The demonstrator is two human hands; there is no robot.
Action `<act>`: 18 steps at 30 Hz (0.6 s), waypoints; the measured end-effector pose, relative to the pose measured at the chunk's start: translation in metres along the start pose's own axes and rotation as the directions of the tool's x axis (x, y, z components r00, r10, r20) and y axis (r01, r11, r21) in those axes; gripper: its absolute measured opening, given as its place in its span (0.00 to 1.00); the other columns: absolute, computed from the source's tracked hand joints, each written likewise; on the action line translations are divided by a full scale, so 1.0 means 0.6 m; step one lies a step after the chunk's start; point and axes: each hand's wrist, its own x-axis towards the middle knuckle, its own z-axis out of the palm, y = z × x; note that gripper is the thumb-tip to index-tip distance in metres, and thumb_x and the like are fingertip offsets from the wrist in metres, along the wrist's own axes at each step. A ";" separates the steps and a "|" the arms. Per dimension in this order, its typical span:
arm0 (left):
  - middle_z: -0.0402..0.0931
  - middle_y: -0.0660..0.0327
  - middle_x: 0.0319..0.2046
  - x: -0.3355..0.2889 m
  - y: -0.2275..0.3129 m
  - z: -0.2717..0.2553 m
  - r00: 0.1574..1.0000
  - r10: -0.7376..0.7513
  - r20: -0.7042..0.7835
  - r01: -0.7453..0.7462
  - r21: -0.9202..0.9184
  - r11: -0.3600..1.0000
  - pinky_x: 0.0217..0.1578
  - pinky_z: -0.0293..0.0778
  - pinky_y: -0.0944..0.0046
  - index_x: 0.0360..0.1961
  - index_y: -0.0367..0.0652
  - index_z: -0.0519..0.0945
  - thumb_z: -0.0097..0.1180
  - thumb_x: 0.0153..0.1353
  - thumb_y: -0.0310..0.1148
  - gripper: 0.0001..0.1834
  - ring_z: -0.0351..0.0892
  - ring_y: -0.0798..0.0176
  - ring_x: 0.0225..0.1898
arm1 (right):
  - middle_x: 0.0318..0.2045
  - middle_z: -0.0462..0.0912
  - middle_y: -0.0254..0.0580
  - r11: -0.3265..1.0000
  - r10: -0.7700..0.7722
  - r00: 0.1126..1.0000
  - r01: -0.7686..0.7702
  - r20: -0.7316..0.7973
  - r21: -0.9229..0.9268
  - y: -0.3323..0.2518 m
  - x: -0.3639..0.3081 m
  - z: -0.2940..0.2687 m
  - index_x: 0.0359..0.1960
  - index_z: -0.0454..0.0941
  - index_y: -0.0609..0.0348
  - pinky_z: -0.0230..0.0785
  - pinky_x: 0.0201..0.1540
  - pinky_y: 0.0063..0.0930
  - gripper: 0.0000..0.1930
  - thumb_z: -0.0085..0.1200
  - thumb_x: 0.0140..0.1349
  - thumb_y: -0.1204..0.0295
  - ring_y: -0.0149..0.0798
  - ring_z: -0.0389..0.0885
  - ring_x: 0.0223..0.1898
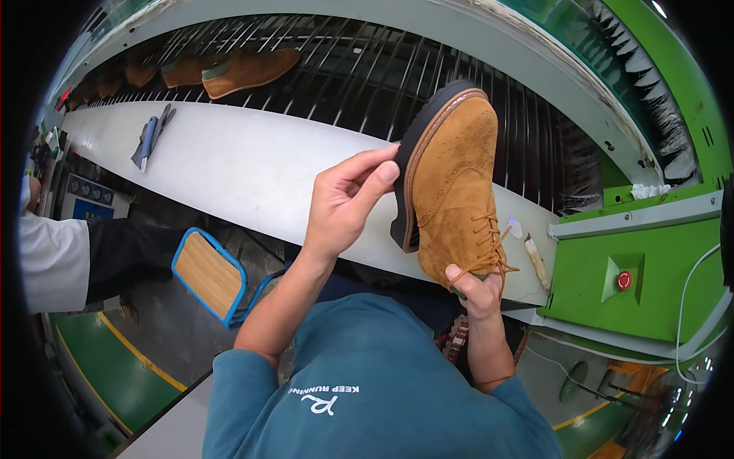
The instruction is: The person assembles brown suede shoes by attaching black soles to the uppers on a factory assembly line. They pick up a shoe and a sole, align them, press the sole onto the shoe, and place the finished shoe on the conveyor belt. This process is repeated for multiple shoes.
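Two-handed, holding up one tan suede shoe [459,172] in the head view, above the right part of a long white bench [252,145]. Clamping the right hand [483,300] on the shoe's ankle opening, and laying its thumb over the collar. Pointing the toe away from the body and turning the thick dark sole [419,122] toward the left. Showing the tan laces [487,227] threaded up the front and hanging in loops by the right hand.

Touching the sole's edge with the left hand [340,203], curling its fingers and bringing thumb and forefinger close together at the tips; not being able to tell whether pinching the edge or merely resting against it.

Wearing a teal T-shirt [367,382] and facing, beyond the bench, a rack of metal rods [359,69] bearing several brown shoes [256,70] at the upper left. Having a slim bluish tool [148,141] lying toward the bench's left end, and a tan stick-like thing [537,260] near its right end, just beside a green machine [581,283] with a red button [625,280]. Having a blue-framed stool [208,275] at the left and, farther out, another person's white sleeve [53,264].
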 end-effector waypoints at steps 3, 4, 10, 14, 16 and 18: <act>0.93 0.51 0.56 -0.002 -0.011 0.008 0.998 0.044 -0.052 -0.044 -0.002 0.999 0.61 0.87 0.64 0.67 0.31 0.87 0.68 0.80 0.27 0.19 0.91 0.65 0.57 | 0.76 0.76 0.59 1.000 0.018 1.000 -0.017 0.023 -0.013 0.004 -0.001 0.003 0.87 0.54 0.72 0.72 0.79 0.46 0.55 0.68 0.58 0.72 0.51 0.79 0.76; 0.92 0.50 0.57 -0.005 -0.013 0.005 0.998 0.050 -0.046 -0.050 0.001 0.999 0.61 0.87 0.65 0.68 0.31 0.87 0.68 0.80 0.27 0.20 0.91 0.65 0.56 | 0.76 0.76 0.58 0.999 0.015 0.999 -0.014 0.033 -0.038 0.002 0.001 0.004 0.88 0.53 0.72 0.72 0.79 0.46 0.56 0.68 0.58 0.72 0.51 0.79 0.76; 0.92 0.51 0.58 -0.016 -0.021 -0.033 0.999 0.006 0.044 -0.005 -0.008 1.000 0.63 0.86 0.63 0.69 0.29 0.86 0.69 0.78 0.25 0.21 0.91 0.63 0.58 | 0.71 0.79 0.58 0.957 -0.155 0.980 0.180 0.124 -0.229 -0.015 0.020 0.008 0.88 0.57 0.70 0.73 0.77 0.47 0.57 0.71 0.54 0.74 0.53 0.81 0.72; 0.92 0.53 0.57 -0.051 -0.025 -0.089 0.994 -0.024 0.109 0.026 -0.020 0.999 0.67 0.83 0.59 0.65 0.29 0.86 0.78 0.67 0.26 0.26 0.90 0.61 0.60 | 0.67 0.81 0.58 0.476 -0.357 0.821 0.570 0.445 -0.670 -0.036 0.043 -0.021 0.81 0.73 0.66 0.75 0.69 0.49 0.52 0.80 0.49 0.69 0.58 0.83 0.64; 0.92 0.54 0.55 -0.067 -0.021 -0.108 0.987 -0.080 0.136 0.069 0.087 0.994 0.67 0.81 0.57 0.62 0.31 0.87 0.86 0.55 0.27 0.32 0.89 0.62 0.60 | 0.66 0.81 0.57 0.163 -0.337 0.715 0.685 0.612 -0.710 -0.033 0.053 -0.033 0.74 0.84 0.58 0.74 0.63 0.53 0.49 0.85 0.44 0.62 0.59 0.83 0.60; 0.91 0.54 0.55 -0.077 -0.001 -0.114 0.969 -0.202 0.145 0.145 0.331 0.932 0.65 0.81 0.60 0.63 0.30 0.87 0.89 0.51 0.29 0.38 0.89 0.63 0.58 | 0.66 0.81 0.56 0.119 -0.236 0.702 0.707 0.672 -0.697 -0.036 0.052 -0.037 0.74 0.84 0.55 0.74 0.62 0.54 0.50 0.85 0.42 0.63 0.58 0.83 0.61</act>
